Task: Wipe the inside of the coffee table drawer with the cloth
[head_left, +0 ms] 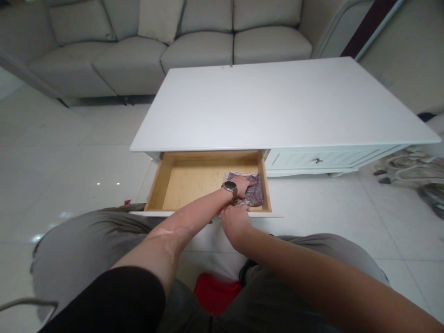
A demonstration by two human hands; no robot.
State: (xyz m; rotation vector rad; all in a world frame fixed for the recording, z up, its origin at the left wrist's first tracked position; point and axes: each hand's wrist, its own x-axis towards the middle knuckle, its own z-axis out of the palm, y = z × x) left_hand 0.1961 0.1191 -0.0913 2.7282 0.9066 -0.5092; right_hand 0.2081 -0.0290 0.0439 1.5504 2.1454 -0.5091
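Note:
A wooden drawer (pixel 194 171) is pulled out from the left side of the white coffee table (pixel 277 106). In its right front corner lies a folded purple-grey patterned cloth (pixel 256 194), with a paler part showing at its left and back edges. My left hand (pixel 242 184), a dark-faced watch (pixel 229 186) on its wrist, rests flat on the cloth with fingers stretched out. Just nearer to me, my right hand (pixel 236 222) is bent over the drawer's front edge, its curled fingertips close to the cloth's near edge. What those fingers grip, if anything, is hidden.
Behind the table stands a grey sofa (pixel 197 51) with cushions. A closed drawer (pixel 312 159) with a small knob is on the right. Something red (pixel 217 293) is on the floor between my legs. At the far right, cable-like coils (pixel 412 164) lie on the tiles.

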